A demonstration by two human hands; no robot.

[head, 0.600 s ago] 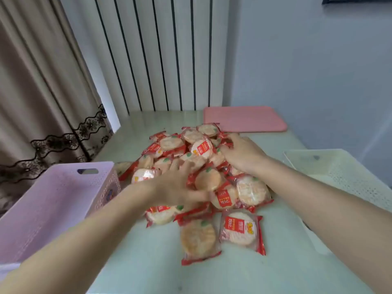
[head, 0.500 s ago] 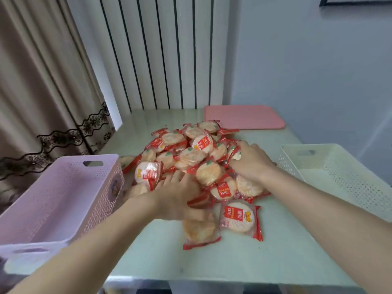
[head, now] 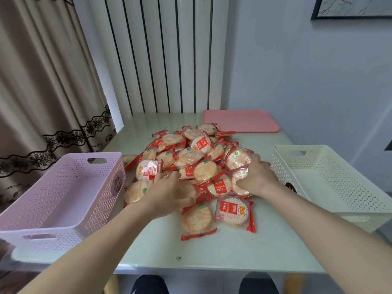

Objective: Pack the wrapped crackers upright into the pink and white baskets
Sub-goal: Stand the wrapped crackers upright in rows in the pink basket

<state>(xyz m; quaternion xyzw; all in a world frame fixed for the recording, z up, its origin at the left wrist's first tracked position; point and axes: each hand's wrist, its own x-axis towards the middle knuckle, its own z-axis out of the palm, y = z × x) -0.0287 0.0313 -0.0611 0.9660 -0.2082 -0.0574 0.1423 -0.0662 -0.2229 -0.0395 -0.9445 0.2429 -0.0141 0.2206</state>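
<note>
A heap of wrapped crackers [head: 191, 155] in clear and red wrappers lies mid-table. My left hand [head: 171, 194] lies on the near left side of the heap, its fingers curled among the packets. My right hand [head: 255, 177] grips a few crackers [head: 238, 159] at the heap's right edge. Two single packets [head: 233, 212] lie flat in front of the heap. The pink basket [head: 63, 192] stands at the left and holds nothing. The white basket [head: 331, 179] stands at the right, also with nothing inside.
A pink tray [head: 239, 120] lies flat at the table's far edge, behind the heap. A curtain hangs at the left and a striped wall panel stands behind the pale green table [head: 212, 251]. My feet show under the near edge.
The view has tipped up and back. Both hands have drawn nearer along the heap's sides, and my right hand has closed round crackers at the right edge.
</note>
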